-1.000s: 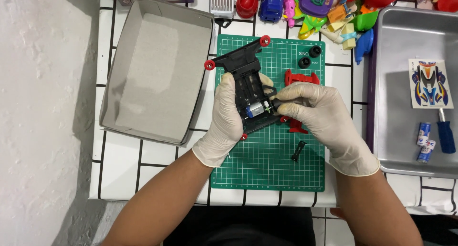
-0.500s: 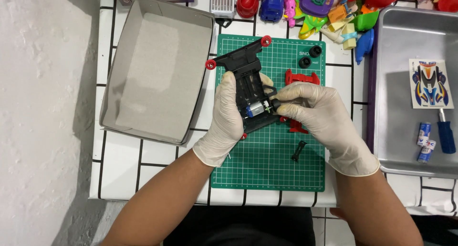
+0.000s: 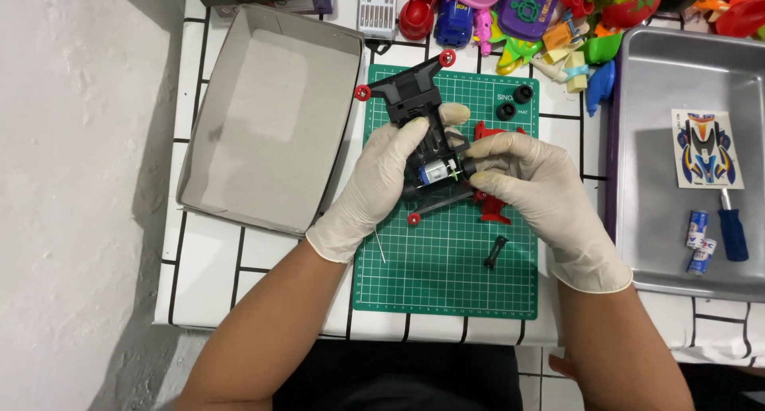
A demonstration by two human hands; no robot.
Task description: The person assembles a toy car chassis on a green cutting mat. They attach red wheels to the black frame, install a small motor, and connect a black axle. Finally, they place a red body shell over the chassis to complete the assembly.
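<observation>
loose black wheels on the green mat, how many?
2: the black wheels sit side by side near the upper right corner of the green mat. The gloved hands may hide others.

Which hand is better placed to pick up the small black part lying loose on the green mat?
Right. The right hand is nearer the small black part, just below it, with only fingertips on the black chassis; the left hand grips the chassis.

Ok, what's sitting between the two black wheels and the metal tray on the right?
In the head view, bare green mat and white tiled tabletop separate the black wheels from the metal tray.
</observation>
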